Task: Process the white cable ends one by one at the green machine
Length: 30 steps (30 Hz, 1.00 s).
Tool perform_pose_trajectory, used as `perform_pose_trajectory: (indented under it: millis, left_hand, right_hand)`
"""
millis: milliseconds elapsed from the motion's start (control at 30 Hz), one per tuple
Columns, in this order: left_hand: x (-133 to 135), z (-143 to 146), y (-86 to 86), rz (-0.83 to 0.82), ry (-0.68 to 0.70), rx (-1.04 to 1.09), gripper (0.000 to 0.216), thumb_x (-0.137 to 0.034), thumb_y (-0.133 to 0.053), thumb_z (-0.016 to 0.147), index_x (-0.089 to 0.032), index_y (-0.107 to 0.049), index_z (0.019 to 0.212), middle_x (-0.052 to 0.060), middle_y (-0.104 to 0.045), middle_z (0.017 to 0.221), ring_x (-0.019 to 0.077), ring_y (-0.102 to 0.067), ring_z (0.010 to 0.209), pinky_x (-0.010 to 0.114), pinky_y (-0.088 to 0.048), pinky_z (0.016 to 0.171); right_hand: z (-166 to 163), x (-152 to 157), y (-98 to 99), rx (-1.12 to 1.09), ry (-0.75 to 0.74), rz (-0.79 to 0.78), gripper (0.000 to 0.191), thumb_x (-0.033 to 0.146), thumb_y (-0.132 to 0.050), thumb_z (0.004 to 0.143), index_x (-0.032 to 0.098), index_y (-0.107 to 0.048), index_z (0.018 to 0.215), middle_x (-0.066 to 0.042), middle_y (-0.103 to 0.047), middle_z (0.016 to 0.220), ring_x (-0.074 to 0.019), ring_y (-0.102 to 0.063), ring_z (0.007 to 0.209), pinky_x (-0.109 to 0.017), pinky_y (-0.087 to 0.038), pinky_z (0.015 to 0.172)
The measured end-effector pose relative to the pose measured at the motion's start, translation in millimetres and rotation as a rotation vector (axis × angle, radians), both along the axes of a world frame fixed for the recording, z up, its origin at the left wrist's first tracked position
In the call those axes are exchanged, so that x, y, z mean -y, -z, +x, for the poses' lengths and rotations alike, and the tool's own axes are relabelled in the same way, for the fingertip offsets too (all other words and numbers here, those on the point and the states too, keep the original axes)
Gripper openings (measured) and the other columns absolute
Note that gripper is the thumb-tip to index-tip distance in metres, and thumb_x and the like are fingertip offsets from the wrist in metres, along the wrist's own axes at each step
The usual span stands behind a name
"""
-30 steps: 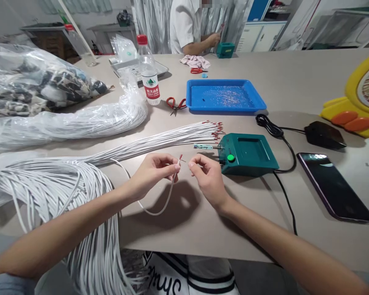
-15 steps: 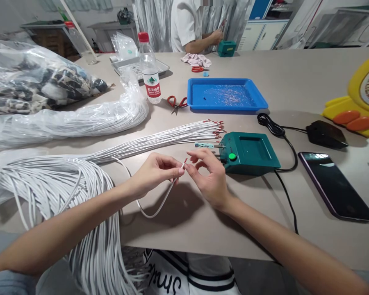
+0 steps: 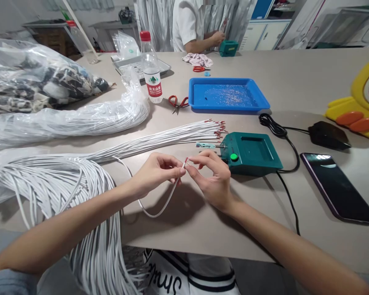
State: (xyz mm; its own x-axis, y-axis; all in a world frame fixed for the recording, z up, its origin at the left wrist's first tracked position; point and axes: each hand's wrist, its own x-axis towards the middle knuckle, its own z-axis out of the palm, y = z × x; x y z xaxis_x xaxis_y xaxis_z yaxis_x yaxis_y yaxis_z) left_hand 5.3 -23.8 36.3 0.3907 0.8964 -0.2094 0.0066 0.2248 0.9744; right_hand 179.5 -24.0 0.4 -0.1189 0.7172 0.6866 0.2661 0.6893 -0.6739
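Note:
My left hand (image 3: 156, 172) pinches a white wire (image 3: 162, 205) just below its red-tipped end, and the wire loops down over the table. My right hand (image 3: 210, 176) pinches the red tip of that same wire, fingertip to fingertip with the left. Just right of my hands sits a green box (image 3: 252, 153) with a green button. A fan of white wires with red ends (image 3: 172, 137) lies behind my hands, its tips next to the box. A big bundle of white wires (image 3: 58, 188) spills off the table edge at the left.
A blue tray (image 3: 229, 96), red scissors (image 3: 176, 102) and a water bottle (image 3: 150, 71) stand further back. A phone (image 3: 338, 186), a black power adapter (image 3: 327, 135) with cable and a yellow fan (image 3: 361, 102) lie right. Plastic bags (image 3: 39, 88) fill the left. Another person (image 3: 193, 24) works opposite.
My right hand has come in from a small gap to close on the wire's red tip. The left hand has kept its hold on the wire.

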Motion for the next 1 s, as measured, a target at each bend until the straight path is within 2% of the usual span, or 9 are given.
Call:
perform_pose_trajectory:
  millis: [167, 300, 400, 500, 600, 767, 1000]
  left_hand:
    - [1, 0, -0.9, 0.009, -0.015, -0.007, 0.016, -0.024, -0.078, 0.067, -0.010, -0.070, 0.072, 0.001, -0.063, 0.062, 0.0101, -0.060, 0.056, 0.020, -0.046, 0.056]
    - [1, 1, -1.7, 0.013, -0.024, -0.033, 0.018, -0.024, -0.079, 0.065, -0.010, -0.067, 0.068, 0.000, -0.060, 0.060, 0.0105, -0.060, 0.054, 0.021, -0.045, 0.055]
    - [0, 1, -0.6, 0.012, -0.013, -0.054, 0.019, -0.023, -0.080, 0.063, -0.010, -0.067, 0.068, 0.000, -0.060, 0.061, 0.0100, -0.058, 0.055, 0.022, -0.045, 0.055]
    - [-1, 0, 1.7, 0.014, 0.008, -0.070, 0.018, -0.024, -0.078, 0.066, -0.010, -0.067, 0.069, 0.001, -0.061, 0.061, 0.0100, -0.057, 0.056, 0.022, -0.045, 0.057]
    - [-1, -1, 3.6, 0.038, 0.021, -0.086, 0.018, -0.025, -0.077, 0.066, -0.010, -0.067, 0.070, 0.002, -0.062, 0.061, 0.0108, -0.058, 0.056, 0.023, -0.045, 0.057]
    - [-1, 0, 2.7, 0.071, 0.020, -0.093, 0.017, -0.025, -0.075, 0.069, -0.010, -0.068, 0.070, 0.002, -0.062, 0.062, 0.0111, -0.057, 0.057, 0.023, -0.045, 0.058]
    - [-1, 1, 0.0, -0.027, 0.093, -0.027, 0.022, -0.031, -0.073, 0.072, -0.010, -0.069, 0.072, 0.002, -0.061, 0.063, 0.0110, -0.057, 0.059, 0.024, -0.044, 0.060]
  right_hand:
    - [0, 3, -3.1, -0.020, -0.035, -0.042, 0.008, 0.011, -0.060, 0.081, 0.019, -0.062, 0.082, -0.001, -0.057, 0.074, -0.0136, -0.053, 0.072, -0.028, -0.045, 0.063]
    - [1, 3, -6.9, -0.087, -0.083, -0.263, 0.010, 0.020, -0.053, 0.087, 0.018, -0.062, 0.089, -0.004, -0.058, 0.086, -0.0143, -0.056, 0.080, -0.027, -0.048, 0.064]
    - [-1, 3, -8.3, -0.106, -0.156, -0.383, 0.012, 0.026, -0.059, 0.084, 0.018, -0.063, 0.091, -0.005, -0.059, 0.089, -0.0151, -0.058, 0.081, -0.027, -0.050, 0.067]
    - [-3, 3, -8.7, -0.095, -0.172, -0.382, 0.005, 0.022, -0.062, 0.081, 0.018, -0.063, 0.078, -0.002, -0.060, 0.078, -0.0144, -0.058, 0.075, -0.028, -0.050, 0.067]
    - [-5, 4, -9.4, -0.082, -0.150, -0.365, 0.014, 0.018, -0.058, 0.082, 0.018, -0.060, 0.068, -0.001, -0.059, 0.069, -0.0134, -0.057, 0.070, -0.028, -0.048, 0.065]
    - [-4, 4, -12.7, -0.051, -0.133, -0.421, 0.016, 0.019, -0.057, 0.081, 0.018, -0.057, 0.065, 0.000, -0.058, 0.067, -0.0133, -0.056, 0.067, -0.027, -0.046, 0.063]
    - [-4, 5, -14.2, -0.088, -0.157, -0.504, 0.015, 0.019, -0.058, 0.079, 0.016, -0.059, 0.065, -0.001, -0.059, 0.067, -0.0141, -0.058, 0.067, -0.027, -0.048, 0.063]
